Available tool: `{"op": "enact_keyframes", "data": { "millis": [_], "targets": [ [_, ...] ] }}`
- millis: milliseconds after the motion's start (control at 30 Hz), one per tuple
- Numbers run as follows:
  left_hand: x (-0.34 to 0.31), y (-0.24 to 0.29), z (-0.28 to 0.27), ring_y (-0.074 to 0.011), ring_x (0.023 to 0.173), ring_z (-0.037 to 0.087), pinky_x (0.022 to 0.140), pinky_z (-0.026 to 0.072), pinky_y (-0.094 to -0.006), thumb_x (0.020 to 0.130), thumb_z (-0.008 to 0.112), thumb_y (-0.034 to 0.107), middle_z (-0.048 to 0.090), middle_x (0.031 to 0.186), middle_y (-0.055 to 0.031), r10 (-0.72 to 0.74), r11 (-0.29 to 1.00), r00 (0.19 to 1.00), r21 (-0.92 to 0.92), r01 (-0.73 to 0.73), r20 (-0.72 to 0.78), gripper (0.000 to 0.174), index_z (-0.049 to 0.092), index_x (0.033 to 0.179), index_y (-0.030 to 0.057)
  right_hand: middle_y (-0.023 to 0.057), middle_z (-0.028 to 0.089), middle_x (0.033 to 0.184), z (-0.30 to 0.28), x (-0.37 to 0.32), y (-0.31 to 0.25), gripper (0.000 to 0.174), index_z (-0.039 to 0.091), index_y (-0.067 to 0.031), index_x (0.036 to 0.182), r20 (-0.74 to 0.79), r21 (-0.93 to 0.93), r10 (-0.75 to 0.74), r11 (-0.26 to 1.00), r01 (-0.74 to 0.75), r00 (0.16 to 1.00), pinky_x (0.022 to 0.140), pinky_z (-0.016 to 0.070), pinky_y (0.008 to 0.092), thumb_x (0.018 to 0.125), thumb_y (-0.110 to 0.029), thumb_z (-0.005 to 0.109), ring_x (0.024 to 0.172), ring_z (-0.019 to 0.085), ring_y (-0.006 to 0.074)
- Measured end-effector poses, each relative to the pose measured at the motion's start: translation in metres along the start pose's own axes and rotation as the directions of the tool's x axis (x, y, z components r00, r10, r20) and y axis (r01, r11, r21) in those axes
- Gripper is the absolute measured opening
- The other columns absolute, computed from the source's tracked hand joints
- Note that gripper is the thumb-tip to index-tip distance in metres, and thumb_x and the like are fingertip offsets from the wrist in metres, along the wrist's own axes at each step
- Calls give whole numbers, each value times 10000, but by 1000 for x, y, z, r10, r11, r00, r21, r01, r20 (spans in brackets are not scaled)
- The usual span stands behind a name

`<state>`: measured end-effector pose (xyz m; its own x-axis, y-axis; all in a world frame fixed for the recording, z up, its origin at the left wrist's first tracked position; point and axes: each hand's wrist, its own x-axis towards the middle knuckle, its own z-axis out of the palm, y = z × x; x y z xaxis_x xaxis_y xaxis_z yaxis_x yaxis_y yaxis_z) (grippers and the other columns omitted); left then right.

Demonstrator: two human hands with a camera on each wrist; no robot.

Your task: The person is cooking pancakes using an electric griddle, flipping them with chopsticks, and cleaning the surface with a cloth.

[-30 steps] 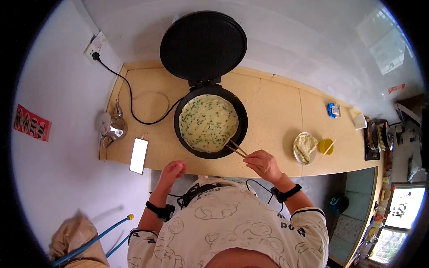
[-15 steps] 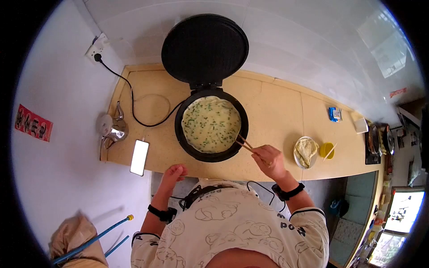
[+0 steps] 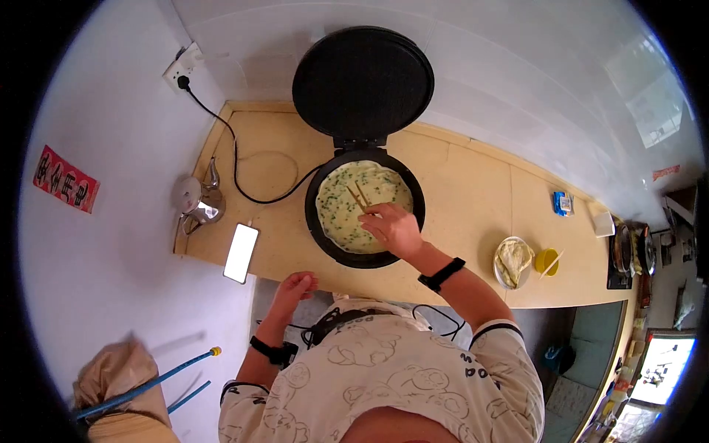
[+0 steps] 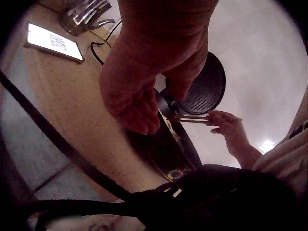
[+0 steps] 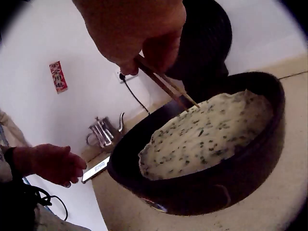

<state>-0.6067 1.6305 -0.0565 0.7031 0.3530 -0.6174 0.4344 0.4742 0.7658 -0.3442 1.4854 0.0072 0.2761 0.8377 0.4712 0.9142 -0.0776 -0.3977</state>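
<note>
A round black electric griddle (image 3: 413,225) stands on the counter with its lid (image 3: 363,81) raised. A pale pancake with green flecks (image 3: 373,181) fills the pan. My right hand (image 3: 393,229) hovers over the pan's front and grips a pair of wooden chopsticks (image 3: 357,197), whose tips reach the pancake's middle. The right wrist view shows the chopsticks (image 5: 166,86) slanting down to the pancake (image 5: 207,134). My left hand (image 3: 295,286) hangs below the counter's front edge, fingers loosely curled, holding nothing. In the left wrist view the left hand (image 4: 144,82) is empty.
A lit phone (image 3: 241,252) and a metal kettle (image 3: 198,199) sit at the counter's left. A black cord (image 3: 236,159) runs from the wall socket (image 3: 185,70) to the griddle. A plate of folded pancake (image 3: 512,262) and a yellow cup (image 3: 547,261) stand to the right.
My right hand has moved from the griddle's right front rim up over the pan, carrying the chopstick tips to the pancake's middle. The left hand stays put.
</note>
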Motion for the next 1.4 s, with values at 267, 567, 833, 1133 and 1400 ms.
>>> {"op": "enact_keyframes", "data": {
  "millis": [267,567,833,1133,1400],
  "targets": [
    [-8,-9,-14,-108,868,573,746,437,-263,873,550,333,624,965,-19,-3,1000,999,-21,2,-35,326,560,1079,81,89,566,939,44,-2,-15,242,616,-128,914,152,-64,-126,989,137,980,624,495,367,672,-131,633,829,569,268],
    [-12,-8,-16,-105,876,572,746,437,-262,867,558,337,622,973,-20,-20,1000,999,-14,20,-39,343,555,1085,73,103,555,973,31,-32,-35,289,603,-125,968,340,7,-162,985,170,926,639,492,364,680,-135,624,838,556,265],
    [-5,-5,-16,-143,907,572,770,446,-289,875,539,355,614,1014,-46,-6,999,1000,38,5,14,369,549,1108,69,90,593,919,-18,-58,-48,242,616,-112,975,160,112,-91,991,74,983,603,501,347,734,-90,628,770,589,260],
    [5,-5,-16,-142,897,578,757,454,-286,887,529,313,617,995,-44,-28,998,998,53,25,52,318,554,1095,73,98,603,836,-68,-81,-39,202,637,-75,942,-136,0,371,927,-374,919,594,494,338,745,-34,640,718,599,260],
    [4,1,-14,-110,860,566,735,439,-260,883,536,303,614,949,-16,-6,999,999,41,4,46,296,561,1069,74,78,604,844,-58,-93,-41,189,637,-72,937,-57,-76,294,952,-298,954,594,501,331,747,-72,642,719,599,240]
  ]
}}
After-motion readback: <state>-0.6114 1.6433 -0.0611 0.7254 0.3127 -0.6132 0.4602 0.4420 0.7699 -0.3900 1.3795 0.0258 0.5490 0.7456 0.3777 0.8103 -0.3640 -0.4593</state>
